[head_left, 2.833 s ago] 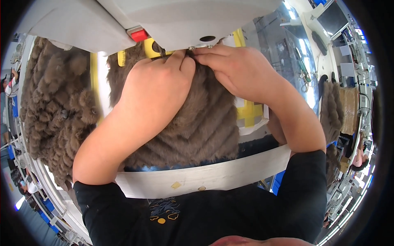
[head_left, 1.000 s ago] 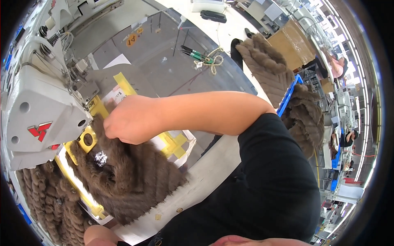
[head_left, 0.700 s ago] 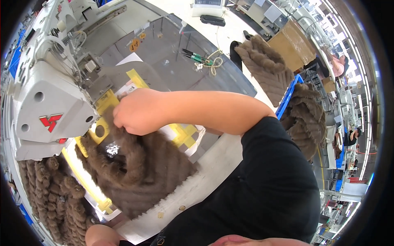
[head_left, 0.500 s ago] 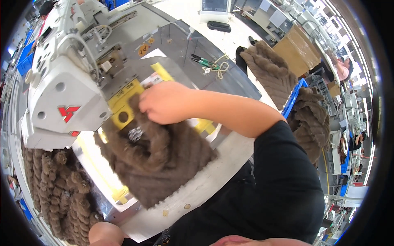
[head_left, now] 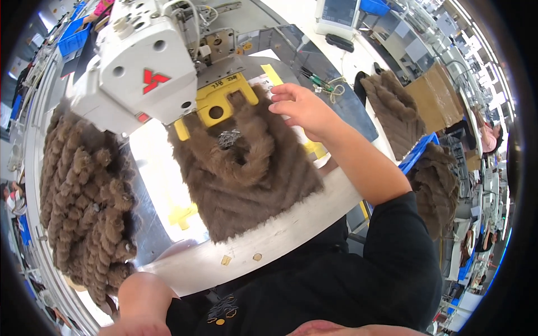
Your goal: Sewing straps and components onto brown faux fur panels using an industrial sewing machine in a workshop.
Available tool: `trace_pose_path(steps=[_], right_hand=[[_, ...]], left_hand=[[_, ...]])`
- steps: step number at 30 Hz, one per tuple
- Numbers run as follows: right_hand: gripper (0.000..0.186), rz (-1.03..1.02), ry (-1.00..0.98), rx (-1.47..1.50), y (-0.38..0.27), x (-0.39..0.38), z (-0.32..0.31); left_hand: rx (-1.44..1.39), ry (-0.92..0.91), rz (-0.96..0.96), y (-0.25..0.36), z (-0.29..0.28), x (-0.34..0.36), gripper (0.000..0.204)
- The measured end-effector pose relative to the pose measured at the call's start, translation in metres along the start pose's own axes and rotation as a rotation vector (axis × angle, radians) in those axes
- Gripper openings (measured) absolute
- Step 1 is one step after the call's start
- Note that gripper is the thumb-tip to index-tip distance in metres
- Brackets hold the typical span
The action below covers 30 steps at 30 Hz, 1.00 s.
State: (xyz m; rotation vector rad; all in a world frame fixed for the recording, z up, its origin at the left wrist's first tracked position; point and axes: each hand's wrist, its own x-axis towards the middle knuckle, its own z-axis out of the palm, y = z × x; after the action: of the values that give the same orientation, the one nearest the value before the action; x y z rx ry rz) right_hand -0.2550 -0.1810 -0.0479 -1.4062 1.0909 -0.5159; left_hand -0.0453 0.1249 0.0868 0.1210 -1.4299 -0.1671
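My right hand (head_left: pixel 304 110) hovers at the upper right edge of a brown fur garment piece (head_left: pixel 258 199), fingers spread and nothing in them. The piece lies on the machine's work plate, its rounded neck-like opening toward a yellow template (head_left: pixel 235 88) with a round hole. Inside that opening shows a small silvery, crumpled-looking patch (head_left: pixel 228 138). A white sewing machine head (head_left: pixel 131 75) stands at the template's left. Of my left arm only bare skin (head_left: pixel 144 297) shows at the lower left; the hand itself is out of sight.
A heap of brown fur pieces (head_left: pixel 84 207) fills the left side. More fur (head_left: pixel 392 109) lies at the right, beside a cardboard box (head_left: pixel 434 98) and a blue crate (head_left: pixel 417 151). Green-handled tools (head_left: pixel 318 81) and a screen (head_left: pixel 338 14) are farther back.
My right hand has lifted off the fur's upper edge and moved to the right, its fingers now spread. The whole view has shifted, showing more of the fur heap.
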Motion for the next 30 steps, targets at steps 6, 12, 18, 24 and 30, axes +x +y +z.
trace_pose_path(steps=[6,12,18,24,30], right_hand=[[0.046,0.128,-0.156,0.266,0.023,0.021,0.000],[0.035,-0.039,-0.219,0.087,0.024,0.000,0.014],[0.025,-0.356,-0.090,-0.201,-0.004,-0.095,-0.040],[0.027,-0.606,0.334,-0.537,-0.040,-0.147,-0.123],[0.030,-0.607,0.584,-0.527,-0.070,-0.158,-0.261]], left_hand=[[0.677,0.137,-0.822,-0.068,-0.024,-0.053,0.013],[1.119,0.051,-1.176,-0.109,-0.058,-0.136,0.016],[1.035,-0.027,-1.103,-0.122,-0.063,-0.148,0.014],[1.031,-0.120,-1.123,-0.112,-0.067,-0.151,0.013],[1.011,-0.181,-1.156,-0.120,-0.058,-0.149,0.018]])
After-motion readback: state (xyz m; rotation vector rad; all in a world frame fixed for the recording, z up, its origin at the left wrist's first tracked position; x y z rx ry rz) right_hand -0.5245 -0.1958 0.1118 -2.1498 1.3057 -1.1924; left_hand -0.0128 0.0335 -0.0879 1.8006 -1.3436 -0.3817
